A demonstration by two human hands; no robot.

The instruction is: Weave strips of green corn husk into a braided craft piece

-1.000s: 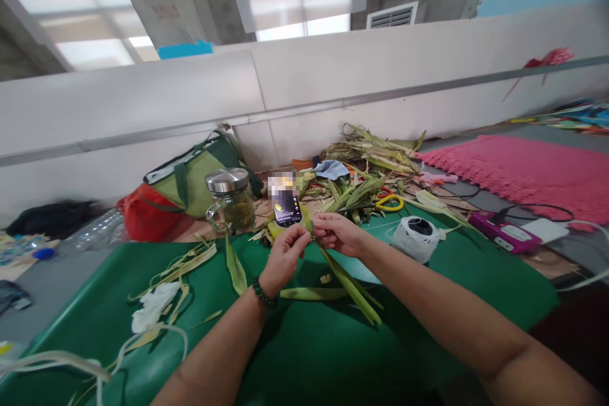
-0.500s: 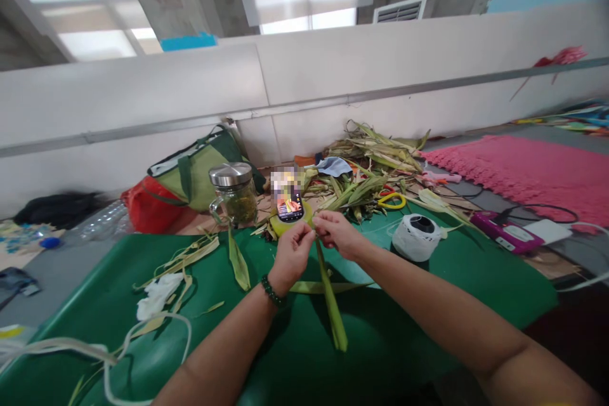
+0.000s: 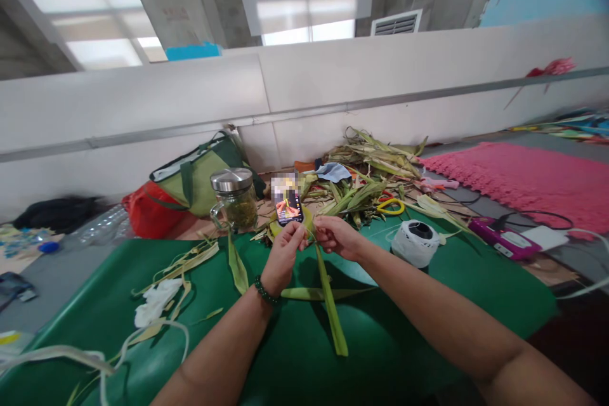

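My left hand [image 3: 284,254], with a dark green bead bracelet [image 3: 266,290] at the wrist, is closed in a pinch on a fine strand that looks like thread. Close by, my right hand [image 3: 340,238] pinches the top of a folded green corn husk [image 3: 332,304], which hangs down over the mat. The strand passes between the two sets of fingertips, and its ends are too fine to follow. Another husk strip [image 3: 304,294] lies crosswise on the mat behind it. Just beyond my hands, a phone [image 3: 288,210] with a lit screen leans upright. Right of them stands a white spool of thread [image 3: 415,244].
A green mat [image 3: 390,342] covers the table. Behind are a lidded glass mug [image 3: 233,200], a heap of corn husks [image 3: 375,155] and yellow-handled scissors [image 3: 391,206]. A purple power box [image 3: 504,240] lies right; crumpled tissue [image 3: 157,301] and a white cable [image 3: 61,352] lie left.
My fingertips have drawn slightly apart, the left hand shifting a little left and down, so the strand between them shows. The hanging husk remains nearly in place; the view has tilted slightly.
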